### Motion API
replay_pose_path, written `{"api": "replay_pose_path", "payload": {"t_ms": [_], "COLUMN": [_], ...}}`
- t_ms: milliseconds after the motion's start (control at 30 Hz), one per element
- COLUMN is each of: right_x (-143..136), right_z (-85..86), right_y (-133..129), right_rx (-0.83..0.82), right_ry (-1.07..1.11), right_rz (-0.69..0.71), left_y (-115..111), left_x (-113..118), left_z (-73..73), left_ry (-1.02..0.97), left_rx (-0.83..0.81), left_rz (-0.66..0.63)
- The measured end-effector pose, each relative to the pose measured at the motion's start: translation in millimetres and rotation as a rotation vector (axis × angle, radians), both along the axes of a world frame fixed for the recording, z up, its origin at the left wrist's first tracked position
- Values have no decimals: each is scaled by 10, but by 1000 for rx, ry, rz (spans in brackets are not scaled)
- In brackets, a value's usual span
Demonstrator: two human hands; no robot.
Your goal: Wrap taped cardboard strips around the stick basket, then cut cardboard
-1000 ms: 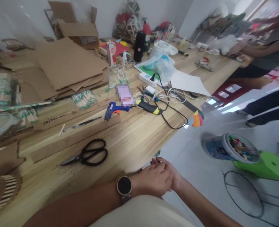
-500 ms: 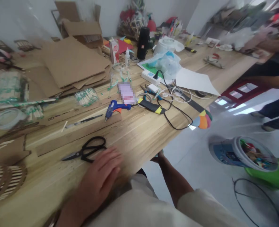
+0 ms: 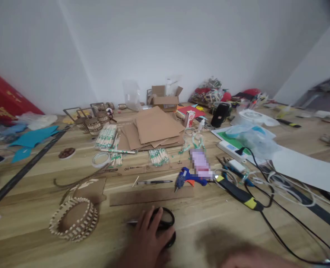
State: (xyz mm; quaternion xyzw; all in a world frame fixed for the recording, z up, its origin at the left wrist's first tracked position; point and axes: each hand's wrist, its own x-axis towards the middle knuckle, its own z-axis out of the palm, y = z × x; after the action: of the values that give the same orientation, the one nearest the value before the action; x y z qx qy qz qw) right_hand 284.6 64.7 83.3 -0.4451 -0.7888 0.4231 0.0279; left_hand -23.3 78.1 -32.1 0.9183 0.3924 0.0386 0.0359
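My left hand [image 3: 149,235] lies over a pair of black scissors [image 3: 169,216] at the front of the table, its fingers stretched out and apart across the handles. The blades are mostly hidden under the fingers. My right hand [image 3: 246,257] shows only as a smeared shape at the bottom edge, so its fingers cannot be made out. Left of the scissors stands a round basket of small sticks [image 3: 75,219] with a cardboard base. A strip of cardboard [image 3: 151,196] and a blue glue gun [image 3: 186,176] lie beyond my left hand.
Behind are stacked cardboard sheets [image 3: 156,126], bundles of wooden sticks [image 3: 107,137] and a pen [image 3: 155,182]. To the right lie a phone [image 3: 200,163], a black-and-yellow utility knife [image 3: 239,193], loose cables [image 3: 282,227] and a power strip [image 3: 230,150].
The view has swung left, bringing the whole basket into sight. My left hand has moved onto the scissors. My right hand has risen from beside the table to over its front edge.
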Motion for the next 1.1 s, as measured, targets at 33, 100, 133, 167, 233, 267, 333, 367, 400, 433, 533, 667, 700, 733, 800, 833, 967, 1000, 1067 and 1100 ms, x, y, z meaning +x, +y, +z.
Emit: {"api": "replay_pose_path", "payload": {"t_ms": [33, 100, 133, 167, 233, 267, 333, 367, 400, 433, 533, 667, 700, 733, 800, 833, 967, 1000, 1067, 1100], "right_x": [-33, -187, -305, -442, -731, -859, -1042, -1091, -1115, -1117, -1066, -1082, -1120, -1170, -1294, -1361, -1576, -1609, -1650, -1661], "right_z": [29, 93, 116, 127, 99, 61, -43, -98, -149, -193, -255, -203, -184, -172, -174, -189, -305, -337, -397, -423], "right_y": [222, 693, 916, 1112, 1374, 1432, 1425, 1381, 1327, 1272, 1170, 1262, 1327, 1406, 1597, 1699, 2043, 2097, 2160, 2173], "right_rx": [-6, 26, 121, 253, 404, 412, 389, 386, 392, 403, 474, 624, 648, 663, 660, 652, 654, 662, 684, 697], "right_ry": [10, 23, -37, -139, -300, -328, -364, -385, -409, -433, -455, -438, -447, -458, -464, -466, -503, -519, -553, -569], "right_rz": [4, 7, 12, 12, 85, 136, 221, 247, 258, 256, 240, 225, 221, 222, 252, 268, 295, 298, 307, 314], "left_y": [43, 101, 117, 125, 121, 112, 85, 68, 51, 35, 0, 7, 13, 18, 24, 24, 13, 8, -4, -11], "left_x": [55, 125, 144, 154, 162, 162, 157, 152, 145, 137, 112, 88, 85, 83, 82, 81, 70, 64, 50, 43], "left_z": [13, 46, 63, 82, 121, 140, 172, 182, 188, 193, 214, 284, 302, 318, 342, 351, 369, 369, 361, 353], "left_ry": [6, -6, -20, -33, -59, -72, -100, -116, -131, -145, -171, -175, -168, -160, -143, -137, -126, -127, -129, -130], "left_rx": [-74, -175, -200, -209, -193, -179, -157, -150, -148, -145, -134, -144, -147, -149, -163, -175, -238, -251, -263, -261], "left_rz": [10, 17, 17, 23, 60, 84, 101, 93, 79, 64, 33, 34, 43, 54, 71, 77, 90, 95, 113, 121]}}
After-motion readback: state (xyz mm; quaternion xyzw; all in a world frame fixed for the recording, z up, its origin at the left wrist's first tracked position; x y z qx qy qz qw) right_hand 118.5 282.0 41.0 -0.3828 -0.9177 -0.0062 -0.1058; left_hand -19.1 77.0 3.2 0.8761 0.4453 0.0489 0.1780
